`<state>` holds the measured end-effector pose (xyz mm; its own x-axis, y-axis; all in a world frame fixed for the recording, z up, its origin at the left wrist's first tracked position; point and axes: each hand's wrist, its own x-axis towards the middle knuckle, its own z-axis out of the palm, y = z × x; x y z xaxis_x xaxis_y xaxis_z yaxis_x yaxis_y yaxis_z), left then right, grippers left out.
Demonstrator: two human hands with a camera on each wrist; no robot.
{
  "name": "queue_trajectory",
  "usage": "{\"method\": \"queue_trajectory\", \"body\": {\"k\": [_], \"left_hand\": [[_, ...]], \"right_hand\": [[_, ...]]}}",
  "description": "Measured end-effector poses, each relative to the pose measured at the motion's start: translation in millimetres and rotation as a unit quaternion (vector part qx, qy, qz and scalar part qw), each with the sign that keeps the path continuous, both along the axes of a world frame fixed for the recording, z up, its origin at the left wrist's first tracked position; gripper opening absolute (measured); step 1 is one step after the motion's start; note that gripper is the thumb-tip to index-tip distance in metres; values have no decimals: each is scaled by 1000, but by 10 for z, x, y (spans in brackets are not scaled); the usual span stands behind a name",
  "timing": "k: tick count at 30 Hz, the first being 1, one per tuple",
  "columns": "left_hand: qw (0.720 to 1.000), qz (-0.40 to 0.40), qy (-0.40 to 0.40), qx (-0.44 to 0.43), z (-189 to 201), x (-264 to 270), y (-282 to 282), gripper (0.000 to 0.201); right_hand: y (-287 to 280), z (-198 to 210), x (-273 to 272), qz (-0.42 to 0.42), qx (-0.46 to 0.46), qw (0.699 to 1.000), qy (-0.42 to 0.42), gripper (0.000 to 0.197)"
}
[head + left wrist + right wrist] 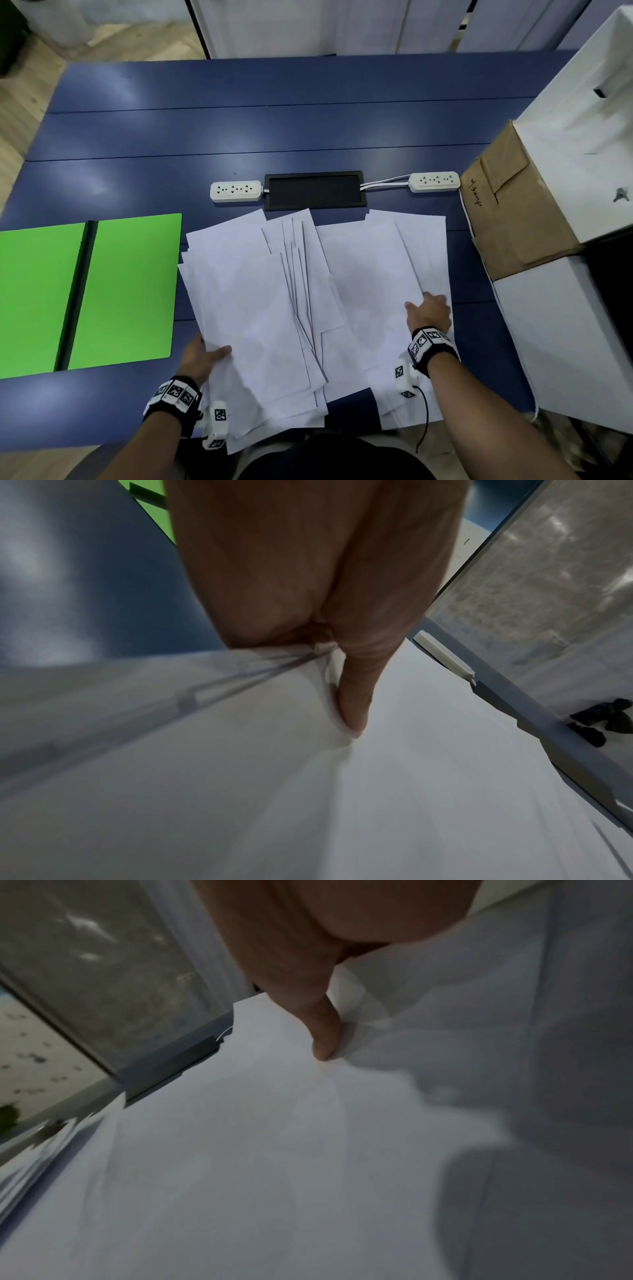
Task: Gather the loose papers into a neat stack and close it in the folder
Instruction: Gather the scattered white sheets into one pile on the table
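Note:
Loose white papers (pixel 260 308) lie fanned in two overlapping heaps on the blue table (pixel 274 130), and some hang over its near edge. An open green folder (pixel 126 287) lies flat to their left. My left hand (pixel 209 353) grips the left heap at its near left edge; the thumb (pixel 352 696) is on top and the fingers are hidden beneath. My right hand (pixel 424 308) holds the right heap (pixel 373 274) near its right edge. Its thumb (pixel 325 1037) presses on a sheet, and paper covers the fingers.
Behind the papers, a black cable hatch (pixel 313 189) sits between two white power strips (pixel 235 191) (pixel 434 181). A brown cardboard box (pixel 513 212) and white boxes (pixel 565 342) crowd the right side. Bare blue tabletop lies beyond the strips.

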<state>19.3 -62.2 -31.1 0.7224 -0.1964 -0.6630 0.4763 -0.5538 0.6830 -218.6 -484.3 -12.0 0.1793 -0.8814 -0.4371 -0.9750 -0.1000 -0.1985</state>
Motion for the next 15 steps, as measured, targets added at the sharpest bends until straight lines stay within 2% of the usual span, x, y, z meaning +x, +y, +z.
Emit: {"method": "queue_trajectory", "body": {"k": [3, 7, 12, 15], "left_hand": [[1000, 0, -2, 1, 18, -19, -13, 53], [1000, -5, -9, 12, 10, -22, -18, 50], [1000, -2, -12, 23, 8, -5, -4, 50], [999, -10, -14, 37, -22, -7, 5, 51]], "right_hand": [[-158, 50, -27, -43, -1, 999, 13, 45], [-332, 31, -43, -59, 20, 998, 30, 45], [-463, -11, -73, -95, 33, 994, -31, 47], [-628, 41, -104, -103, 15, 994, -20, 46]]}}
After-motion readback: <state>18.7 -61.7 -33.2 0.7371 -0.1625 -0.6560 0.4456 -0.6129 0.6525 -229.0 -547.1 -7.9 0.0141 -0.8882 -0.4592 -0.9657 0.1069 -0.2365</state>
